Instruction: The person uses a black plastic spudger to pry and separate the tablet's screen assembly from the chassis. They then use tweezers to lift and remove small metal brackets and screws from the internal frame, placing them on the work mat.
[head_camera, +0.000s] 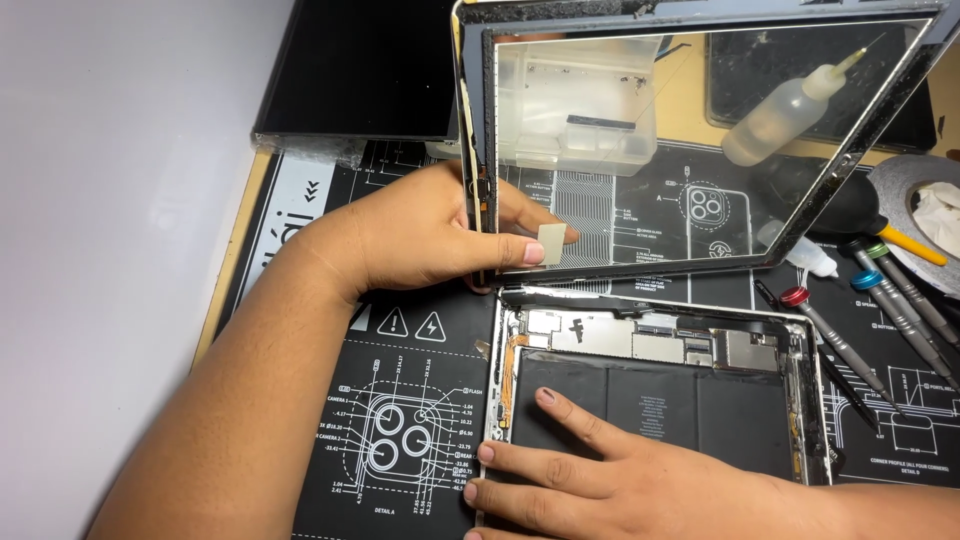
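The left hand (420, 235) is pinching the lifted glass panel (690, 140) upright just behind the opened tablet body (650, 390), while the right hand (620, 470) is pressing flat, open, on it; probably the panel-separation step, needing careful handling next.

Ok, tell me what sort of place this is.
Probably an electronics repair bench. A black repair mat with phone diagrams covers the table, an opened tablet lies on it under the right hand, and screwdrivers sit beside it.
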